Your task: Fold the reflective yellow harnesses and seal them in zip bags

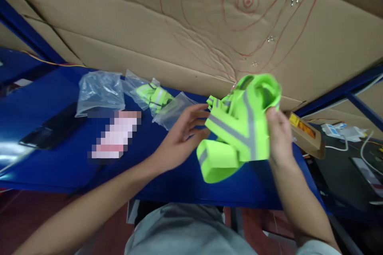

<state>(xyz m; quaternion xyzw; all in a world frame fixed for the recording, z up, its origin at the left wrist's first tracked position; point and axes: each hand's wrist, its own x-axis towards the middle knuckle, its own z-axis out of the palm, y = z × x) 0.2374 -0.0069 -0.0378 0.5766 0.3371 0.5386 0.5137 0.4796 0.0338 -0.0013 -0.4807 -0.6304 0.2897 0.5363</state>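
Observation:
A fluorescent yellow-green reflective safety vest [236,127], made of wide straps with grey stripes, hangs bunched and looped above the blue table. My right hand [279,135] grips its right side, the fingers partly hidden behind the fabric. Just left of the vest, my left hand [187,133] has its fingers apart and slightly curled, with the fingertips close to the strap ends; whether they touch is not clear. Beyond the left hand lies a clear plastic bag [173,111], next to another folded yellow-green reflective piece [155,97].
Farther left on the blue table [143,175] are a clear plastic bag [100,91], a blurred-out pinkish item [116,135] and a dark flat object [50,127]. Cardboard [134,28] with red drawn lines rises behind. A cardboard box [305,133] stands at the right.

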